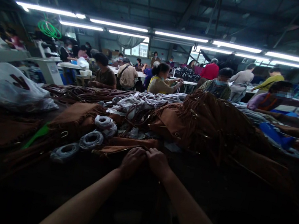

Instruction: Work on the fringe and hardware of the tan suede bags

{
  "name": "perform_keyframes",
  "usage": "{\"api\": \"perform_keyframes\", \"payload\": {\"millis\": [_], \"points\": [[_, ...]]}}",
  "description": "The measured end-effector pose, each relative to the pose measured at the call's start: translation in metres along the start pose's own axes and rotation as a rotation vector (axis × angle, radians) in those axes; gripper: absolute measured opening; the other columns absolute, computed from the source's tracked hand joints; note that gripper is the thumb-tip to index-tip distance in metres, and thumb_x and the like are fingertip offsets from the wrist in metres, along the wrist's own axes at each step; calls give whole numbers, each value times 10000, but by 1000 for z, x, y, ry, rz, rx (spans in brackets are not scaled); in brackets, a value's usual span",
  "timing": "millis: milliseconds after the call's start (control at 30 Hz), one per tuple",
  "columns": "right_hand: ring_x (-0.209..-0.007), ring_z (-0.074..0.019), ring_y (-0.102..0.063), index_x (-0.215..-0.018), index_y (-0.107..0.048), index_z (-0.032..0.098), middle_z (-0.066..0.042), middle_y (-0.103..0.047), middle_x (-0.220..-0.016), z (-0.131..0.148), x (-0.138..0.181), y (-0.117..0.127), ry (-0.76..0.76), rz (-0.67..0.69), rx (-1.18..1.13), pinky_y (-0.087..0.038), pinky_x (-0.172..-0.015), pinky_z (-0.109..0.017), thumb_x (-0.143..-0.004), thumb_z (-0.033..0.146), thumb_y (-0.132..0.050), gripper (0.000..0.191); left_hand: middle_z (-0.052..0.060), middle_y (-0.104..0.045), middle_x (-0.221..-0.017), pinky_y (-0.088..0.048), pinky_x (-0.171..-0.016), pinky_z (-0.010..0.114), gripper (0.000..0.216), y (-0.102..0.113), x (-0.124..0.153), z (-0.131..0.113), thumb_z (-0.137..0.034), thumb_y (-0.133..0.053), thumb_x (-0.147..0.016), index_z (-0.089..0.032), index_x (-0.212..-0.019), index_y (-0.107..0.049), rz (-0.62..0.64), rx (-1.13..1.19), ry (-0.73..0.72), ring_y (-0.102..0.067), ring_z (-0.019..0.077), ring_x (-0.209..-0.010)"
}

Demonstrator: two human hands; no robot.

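A brown bag [120, 146] with a zipper along its upper edge lies in front of me on the dark table. My left hand [133, 159] is closed on that edge, with its fingertips curled over the zipper side. Close against it, my right hand [157, 161] grips the same edge with bent fingers. The lower part of the bag is lost in shadow and behind my hands. Just left of it lie several coiled rolls [91, 139] in clear plastic wrap.
Ahead on the right rises a heap of brown fringed bags [212, 119]. White-wrapped straps [139, 104] lie behind. More brown pieces [76, 114], a green strip [38, 134] and a clear plastic bag [17, 87] are at left. A blue item [275, 136] lies right. Several people work beyond.
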State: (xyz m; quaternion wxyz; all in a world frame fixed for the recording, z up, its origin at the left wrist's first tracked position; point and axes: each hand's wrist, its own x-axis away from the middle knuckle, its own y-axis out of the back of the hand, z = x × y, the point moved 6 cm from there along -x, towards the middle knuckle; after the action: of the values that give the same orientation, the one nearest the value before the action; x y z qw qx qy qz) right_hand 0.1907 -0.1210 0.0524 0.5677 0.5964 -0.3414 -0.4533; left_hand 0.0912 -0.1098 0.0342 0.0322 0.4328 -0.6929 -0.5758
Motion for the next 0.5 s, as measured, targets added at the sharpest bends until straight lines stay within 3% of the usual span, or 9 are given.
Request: {"api": "perform_keyframes", "payload": {"millis": [100, 167, 267, 400, 500], "points": [[-1056, -190, -527, -1128, -610, 168, -101, -613, -1135, -4, 11, 4, 15, -45, -137, -389, -932, -307, -897, 237, -463, 283, 73, -600, -986, -442, -772, 263, 181, -5, -8, 14, -196, -434, -886, -175, -912, -612, 27, 218, 83, -566, 157, -857], [-1110, -173, -515, -1119, -628, 203, -76, -580, -1223, -16, 25, 12, 12, -123, -299, -377, -964, -294, -896, 325, -493, 288, 61, -606, -927, -434, -737, 256, 179, -6, -12, 21, -179, -427, -873, -166, -860, -605, 29, 292, 134, -559, 150, -806], [-1029, -144, -563, -956, -688, 219, -45, -628, -1126, -67, 57, 24, -143, -244, -401, -405, -916, -262, -898, 373, -482, 264, 39, -611, -862, -423, -748, 261, 137, -6, -13, 29, -155, -469, -823, -167, -779, -598, 20, 362, 179, -545, 152, -800], [-919, -168, -596, -885, -711, 222, -29, -676, -944, -154, 99, 23, -376, -74, -234, -413, -873, -291, -833, 334, -538, 213, 28, -611, -838, -419, -750, 260, 101, -8, -13, 34, -147, -506, -782, -163, -763, -604, 19, 458, 195, -542, 151, -798], [-959, -178, -582, -891, -716, 233, -27, -674, -958, -189, 114, 17, -393, 60, -175, -395, -896, -296, -810, 322, -544, 210, 30, -618, -854, -419, -758, 259, 102, -9, -13, 36, -137, -519, -767, -158, -777, -619, 4, 492, 193, -546, 150, -805]]}}
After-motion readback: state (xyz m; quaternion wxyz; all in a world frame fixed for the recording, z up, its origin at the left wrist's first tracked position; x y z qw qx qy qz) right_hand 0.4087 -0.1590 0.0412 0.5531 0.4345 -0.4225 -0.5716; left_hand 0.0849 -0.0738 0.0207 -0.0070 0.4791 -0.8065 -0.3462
